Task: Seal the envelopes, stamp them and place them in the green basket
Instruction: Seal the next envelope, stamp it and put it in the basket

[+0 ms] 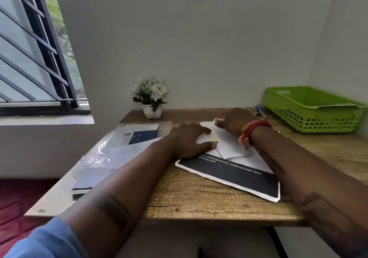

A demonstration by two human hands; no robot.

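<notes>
Your left hand [187, 140] lies flat, fingers spread, on the white envelope [229, 144] at mid tabletop [199, 198], hiding its left part. Your right hand [236, 121] covers the far corner; its grip is too blurred to tell. The green basket [312, 116] sits far right, its contents hard to read.

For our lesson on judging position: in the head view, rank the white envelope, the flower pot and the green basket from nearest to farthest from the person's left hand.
1. White envelope: under the left hand, mid-table.
2. Flower pot: behind the hand, at the wall.
3. Green basket: far right corner, past the right hand.
</notes>
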